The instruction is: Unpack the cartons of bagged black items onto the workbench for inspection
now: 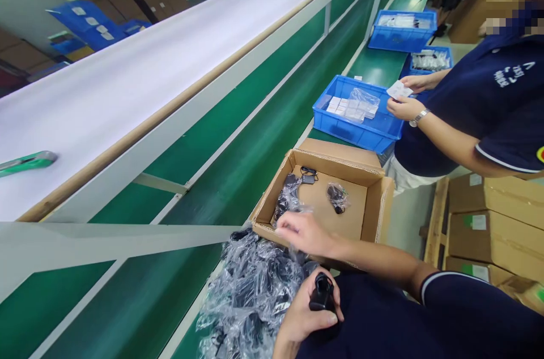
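Note:
My left hand (304, 311), at the bottom centre, is closed around a black power adapter (322, 298) with its cable coiled on top. My right hand (308, 234) is over the near wall of an open cardboard box (376, 209), its fingers curled together. Clear plastic shows close under that hand, but what its fingers hold is hidden. Inside the box, bagged adapters (289, 195) lie along the left wall, a black adapter (309, 179) sits in the far corner, and another bagged adapter (338, 196) rests on the floor. Left of my hands is a heap of plastic-wrapped adapters (255, 285).
A co-worker (480, 98) stands at the right, holding a white card above a blue bin (357, 127). Another blue bin (402, 36) stands farther along the green belt (250, 138). A white shelf (170, 64) at left bears a green cutter (29, 162). Cartons (493, 229) are stacked lower right.

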Available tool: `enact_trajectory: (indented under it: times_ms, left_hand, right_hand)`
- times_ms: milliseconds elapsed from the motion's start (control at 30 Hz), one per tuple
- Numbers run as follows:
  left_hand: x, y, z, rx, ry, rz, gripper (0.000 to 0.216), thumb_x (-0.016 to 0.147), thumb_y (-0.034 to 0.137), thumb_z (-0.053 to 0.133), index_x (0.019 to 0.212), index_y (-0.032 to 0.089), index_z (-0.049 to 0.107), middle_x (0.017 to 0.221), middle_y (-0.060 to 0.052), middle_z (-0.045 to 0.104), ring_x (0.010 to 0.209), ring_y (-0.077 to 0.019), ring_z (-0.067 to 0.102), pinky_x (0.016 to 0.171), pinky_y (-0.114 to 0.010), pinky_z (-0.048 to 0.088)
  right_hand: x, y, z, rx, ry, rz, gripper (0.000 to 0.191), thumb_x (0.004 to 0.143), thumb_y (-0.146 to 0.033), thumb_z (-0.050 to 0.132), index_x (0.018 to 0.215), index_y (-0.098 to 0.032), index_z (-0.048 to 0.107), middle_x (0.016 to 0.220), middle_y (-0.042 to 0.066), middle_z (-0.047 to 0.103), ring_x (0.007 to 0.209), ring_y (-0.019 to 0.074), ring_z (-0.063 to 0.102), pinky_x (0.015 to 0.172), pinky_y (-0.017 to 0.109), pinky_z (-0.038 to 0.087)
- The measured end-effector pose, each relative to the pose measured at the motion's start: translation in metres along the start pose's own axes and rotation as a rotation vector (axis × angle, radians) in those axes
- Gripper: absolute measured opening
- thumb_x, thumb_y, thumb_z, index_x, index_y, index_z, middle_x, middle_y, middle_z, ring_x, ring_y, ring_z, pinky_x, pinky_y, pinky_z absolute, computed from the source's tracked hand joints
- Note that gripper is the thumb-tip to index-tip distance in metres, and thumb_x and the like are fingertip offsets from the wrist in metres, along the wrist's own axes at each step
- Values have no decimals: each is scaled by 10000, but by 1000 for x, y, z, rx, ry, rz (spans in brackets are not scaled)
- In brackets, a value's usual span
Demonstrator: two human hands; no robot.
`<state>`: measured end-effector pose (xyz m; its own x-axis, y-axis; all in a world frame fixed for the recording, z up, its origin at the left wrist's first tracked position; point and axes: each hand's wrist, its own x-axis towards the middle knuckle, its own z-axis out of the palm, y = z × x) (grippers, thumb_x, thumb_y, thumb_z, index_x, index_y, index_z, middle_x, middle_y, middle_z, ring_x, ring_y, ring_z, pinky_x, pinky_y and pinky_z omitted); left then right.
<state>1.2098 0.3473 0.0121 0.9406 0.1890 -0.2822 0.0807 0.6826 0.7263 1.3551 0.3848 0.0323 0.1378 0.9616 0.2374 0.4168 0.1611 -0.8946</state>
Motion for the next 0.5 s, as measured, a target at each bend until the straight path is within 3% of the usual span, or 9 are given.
enact_trajectory:
  times_ms: [100, 200, 333, 433, 500]
  left_hand:
    - [-4, -2, -1, 19, -26, -32, 482, 563, 365, 784, 866, 141, 485, 774, -24, 543, 632, -139, 575, 575, -213, 380]
    - [-6, -4, -4, 61, -17, -41, 456, 581, 378, 768, 862, 145, 495, 762, -21, 535, 632, -135, 562, 576, -212, 372]
    - [-7, -8, -10, 107, 49, -29, 437, 613, 408, 743, 860, 154, 487, 758, -15, 527, 637, -138, 559, 603, -228, 387]
    - [-11, -12, -19, 122, 215, 10, 439, 640, 408, 727, 906, 174, 468, 807, -10, 533, 652, -140, 568, 630, -246, 413]
    - [-17, -13, -27, 98, 352, 38, 438, 650, 399, 724, 936, 183, 471, 826, -9, 537, 657, -140, 568, 641, -255, 429]
  right_hand:
    - [-1, -11, 27, 73, -86, -12, 109, 867, -261, 533, 828, -169, 577, 759, -3, 611, 654, 94, 548, 649, 188, 414]
    - [2, 8, 33, 73, -105, -16, 97, 853, -256, 553, 868, -166, 588, 793, 3, 615, 699, 102, 560, 682, 195, 424]
    - [-2, 63, -3, -31, 16, 138, 126, 885, -219, 486, 882, -143, 586, 869, 27, 623, 805, 119, 576, 751, 214, 430]
    - [-12, 110, -39, -272, -10, 407, 143, 890, -187, 467, 912, -135, 599, 913, 43, 639, 823, 142, 585, 742, 231, 427]
    - [-20, 135, -55, -365, -35, 507, 142, 869, -178, 497, 930, -120, 610, 927, 77, 644, 831, 178, 593, 732, 257, 423]
